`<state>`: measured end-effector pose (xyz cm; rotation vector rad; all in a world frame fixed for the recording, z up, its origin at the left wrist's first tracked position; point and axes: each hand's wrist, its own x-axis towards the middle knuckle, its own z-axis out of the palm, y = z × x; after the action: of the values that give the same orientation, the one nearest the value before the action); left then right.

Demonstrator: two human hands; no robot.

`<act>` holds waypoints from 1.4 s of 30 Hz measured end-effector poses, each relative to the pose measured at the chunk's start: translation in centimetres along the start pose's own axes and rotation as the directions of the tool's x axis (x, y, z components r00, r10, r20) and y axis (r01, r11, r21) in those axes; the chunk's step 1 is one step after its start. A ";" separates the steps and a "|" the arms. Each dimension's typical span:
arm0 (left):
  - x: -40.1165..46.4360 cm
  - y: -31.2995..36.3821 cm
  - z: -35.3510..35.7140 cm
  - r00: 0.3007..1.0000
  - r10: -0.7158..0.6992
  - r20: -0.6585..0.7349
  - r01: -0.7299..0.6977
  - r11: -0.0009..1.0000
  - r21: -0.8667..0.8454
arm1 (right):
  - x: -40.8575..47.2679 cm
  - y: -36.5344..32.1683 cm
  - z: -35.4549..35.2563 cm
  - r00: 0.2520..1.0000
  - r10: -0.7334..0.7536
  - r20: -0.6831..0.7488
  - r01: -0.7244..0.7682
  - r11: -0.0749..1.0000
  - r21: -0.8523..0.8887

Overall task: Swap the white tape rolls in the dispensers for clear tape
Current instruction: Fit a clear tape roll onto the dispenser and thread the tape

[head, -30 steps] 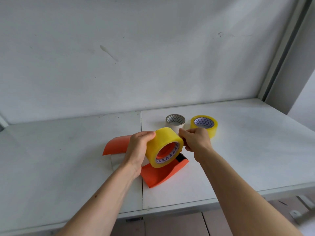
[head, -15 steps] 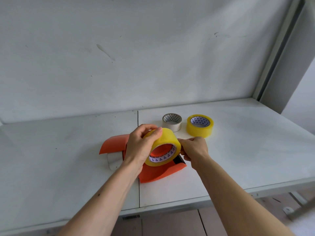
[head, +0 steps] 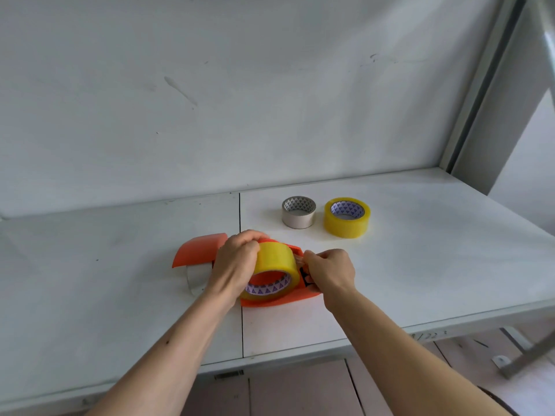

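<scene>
Two orange dispensers lie on the bench [head: 420, 250] at the frame's centre: one orange dispenser [head: 198, 250] to the left, with a pale roll [head: 196, 279] under its curved cover, and a second orange dispenser [head: 270, 300] just right of it, under the hands. Three loose-looking rolls show: one yellowish clear tape roll [head: 274, 261] seated on the second dispenser, another clear tape roll [head: 347, 217] lying flat right of centre, and a thin white tape roll [head: 298, 212] just beside that one, apart from it.

The bench is white, in two panels with a dark seam, against a scuffed white wall [head: 210, 100]; a grey metal post [head: 480, 100] rises at upper right.

The left hand [head: 235, 265] has its grip closed over the top and left side of the mounted roll. The right hand [head: 329, 273] pinches with thumb and fingers close together at the roll's right edge, by the dispenser's black cutter; whether it holds the tape's end cannot be told.
</scene>
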<state>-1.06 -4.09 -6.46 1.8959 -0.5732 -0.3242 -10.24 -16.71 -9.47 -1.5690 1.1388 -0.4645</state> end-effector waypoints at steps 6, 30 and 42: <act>-0.4 -0.6 0.2 0.989 0.142 0.043 -0.148 0.927 0.343 | -0.7 -0.1 -0.1 0.996 -0.057 -0.065 0.054 0.997 -0.056; 0.7 -0.8 0.3 0.998 -0.064 0.025 0.063 0.997 0.040 | -1.2 2.7 -1.5 0.993 -0.069 -0.092 0.053 0.984 -0.172; -0.4 0.2 0.4 0.992 0.050 0.118 -0.076 0.972 0.221 | 1.5 1.2 -2.0 0.984 -0.114 -0.140 0.094 0.985 -0.141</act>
<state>-1.66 -4.23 -6.41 2.0818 -0.7715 -0.3374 -11.63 -19.03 -10.29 -1.7406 1.2254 -0.5920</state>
